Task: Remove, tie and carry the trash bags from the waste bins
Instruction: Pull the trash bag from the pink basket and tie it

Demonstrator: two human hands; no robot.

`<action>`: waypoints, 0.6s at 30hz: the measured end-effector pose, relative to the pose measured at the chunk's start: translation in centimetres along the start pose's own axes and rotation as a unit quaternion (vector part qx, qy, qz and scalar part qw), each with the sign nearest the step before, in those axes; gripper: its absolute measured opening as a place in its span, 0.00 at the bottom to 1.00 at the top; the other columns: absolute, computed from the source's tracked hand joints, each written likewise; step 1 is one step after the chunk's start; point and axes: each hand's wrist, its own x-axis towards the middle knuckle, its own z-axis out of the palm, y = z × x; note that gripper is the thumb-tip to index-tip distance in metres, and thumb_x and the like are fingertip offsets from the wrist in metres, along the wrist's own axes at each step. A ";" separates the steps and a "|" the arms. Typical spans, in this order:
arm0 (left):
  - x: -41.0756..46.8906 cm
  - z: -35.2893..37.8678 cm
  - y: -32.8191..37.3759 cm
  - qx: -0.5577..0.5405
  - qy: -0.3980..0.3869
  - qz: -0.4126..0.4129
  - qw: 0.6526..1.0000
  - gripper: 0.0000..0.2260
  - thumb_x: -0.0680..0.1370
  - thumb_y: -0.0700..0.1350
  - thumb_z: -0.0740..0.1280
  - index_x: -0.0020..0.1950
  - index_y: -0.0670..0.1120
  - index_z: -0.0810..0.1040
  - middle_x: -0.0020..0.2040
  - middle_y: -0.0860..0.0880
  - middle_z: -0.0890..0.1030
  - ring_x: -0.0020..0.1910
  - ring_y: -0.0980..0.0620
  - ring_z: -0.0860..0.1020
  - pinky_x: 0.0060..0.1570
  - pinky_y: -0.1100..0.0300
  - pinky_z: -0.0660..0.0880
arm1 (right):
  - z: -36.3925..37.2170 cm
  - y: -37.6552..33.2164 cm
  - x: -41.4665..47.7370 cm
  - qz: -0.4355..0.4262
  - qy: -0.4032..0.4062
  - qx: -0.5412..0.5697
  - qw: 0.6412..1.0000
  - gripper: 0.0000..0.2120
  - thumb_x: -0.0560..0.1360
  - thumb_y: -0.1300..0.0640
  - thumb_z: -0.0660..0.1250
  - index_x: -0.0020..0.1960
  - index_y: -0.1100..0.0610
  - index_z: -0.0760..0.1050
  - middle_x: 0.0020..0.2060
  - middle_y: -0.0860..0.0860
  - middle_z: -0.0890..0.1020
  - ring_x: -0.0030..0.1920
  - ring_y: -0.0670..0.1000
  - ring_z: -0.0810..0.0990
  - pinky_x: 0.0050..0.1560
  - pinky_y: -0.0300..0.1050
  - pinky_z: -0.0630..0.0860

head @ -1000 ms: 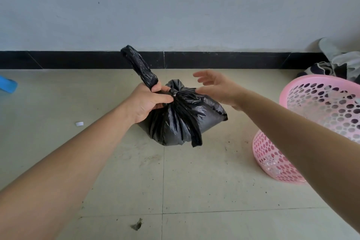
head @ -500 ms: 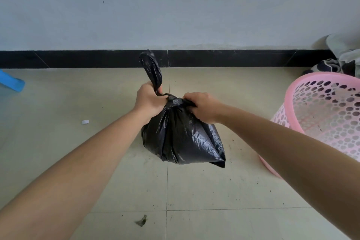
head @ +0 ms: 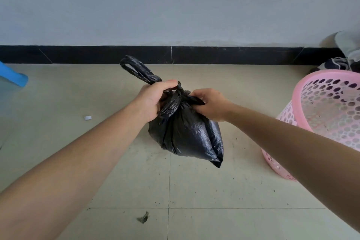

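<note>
The pink bin (head: 299, 107) and the cloth heap (head: 346, 45) run off the right edge; a blue thing (head: 13, 76) off the left. The right hand (head: 211, 103) buries its fingers in the bag (head: 187, 134).

Soft, even daylight, faint shadows, no glare; sharp centre, wide-angle bending toward the edges.

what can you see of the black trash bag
The black trash bag is thin, glossy, crinkled plastic, bulging, out of the pink bin to its right. Its neck is gathered and twisted at the top. The left hand grips one handle loop, which sticks up toward the wall; the right hand pinches the other side. Whether it touches the floor is unclear.
</note>
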 end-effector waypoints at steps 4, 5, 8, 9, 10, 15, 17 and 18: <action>0.0 0.8 -0.8 -0.001 0.064 0.070 0.996 0.08 0.71 0.34 0.75 0.48 0.43 0.86 0.48 0.45 0.86 0.51 0.44 0.84 0.54 0.51 0.81 | -0.2 -0.4 -0.2 -0.002 -0.025 0.026 0.999 0.11 0.75 0.62 0.69 0.48 0.45 0.82 0.41 0.43 0.83 0.43 0.40 0.80 0.37 0.24 0.70; -0.1 0.9 -0.9 0.001 0.073 0.080 0.994 0.08 0.71 0.32 0.73 0.46 0.43 0.85 0.49 0.46 0.86 0.52 0.45 0.84 0.55 0.51 0.81 | -0.2 -0.5 -0.3 0.001 -0.036 0.029 0.999 0.12 0.75 0.63 0.70 0.48 0.44 0.81 0.41 0.41 0.83 0.43 0.38 0.79 0.38 0.24 0.70; -0.3 0.8 -0.8 0.034 0.100 0.109 0.988 0.09 0.71 0.30 0.70 0.44 0.43 0.83 0.48 0.47 0.85 0.51 0.46 0.84 0.54 0.53 0.81 | -0.7 -0.6 -0.5 0.024 -0.092 0.056 0.994 0.11 0.74 0.59 0.72 0.54 0.47 0.83 0.46 0.43 0.86 0.48 0.43 0.83 0.42 0.30 0.72; -0.2 0.6 -0.8 0.051 0.109 0.119 0.986 0.09 0.70 0.31 0.70 0.43 0.44 0.83 0.47 0.47 0.85 0.50 0.47 0.84 0.53 0.53 0.81 | -0.9 -0.7 -0.6 0.036 -0.109 0.067 0.991 0.12 0.74 0.56 0.72 0.56 0.47 0.83 0.48 0.45 0.86 0.50 0.45 0.83 0.45 0.34 0.73; -0.2 0.4 -0.8 0.067 0.116 0.128 0.983 0.09 0.70 0.32 0.71 0.42 0.46 0.84 0.46 0.47 0.85 0.48 0.47 0.84 0.52 0.54 0.81 | -1.1 -0.8 -0.8 0.050 -0.121 0.079 0.988 0.13 0.74 0.53 0.72 0.58 0.47 0.82 0.51 0.45 0.86 0.52 0.47 0.83 0.48 0.38 0.73; -0.2 -0.5 -0.6 0.117 0.128 0.169 0.970 0.09 0.68 0.33 0.73 0.38 0.48 0.82 0.39 0.50 0.84 0.44 0.50 0.83 0.47 0.56 0.80 | -1.8 -1.3 -1.2 0.055 -0.160 0.097 0.981 0.13 0.77 0.48 0.69 0.61 0.45 0.79 0.55 0.44 0.83 0.54 0.44 0.80 0.53 0.42 0.73; -0.2 -0.6 -0.6 0.139 0.133 0.191 0.962 0.10 0.69 0.33 0.73 0.36 0.48 0.81 0.37 0.51 0.82 0.40 0.52 0.80 0.44 0.58 0.77 | -1.7 -1.3 -1.1 0.042 -0.143 0.088 0.985 0.09 0.77 0.48 0.68 0.57 0.45 0.81 0.52 0.44 0.84 0.52 0.44 0.82 0.52 0.42 0.76; -0.2 -0.6 -0.6 0.146 0.135 0.202 0.959 0.11 0.69 0.32 0.72 0.36 0.48 0.80 0.37 0.51 0.82 0.39 0.52 0.80 0.44 0.58 0.77 | -1.6 -1.3 -0.9 0.036 -0.110 0.088 0.989 0.09 0.78 0.49 0.69 0.56 0.47 0.82 0.51 0.45 0.84 0.51 0.44 0.82 0.52 0.43 0.76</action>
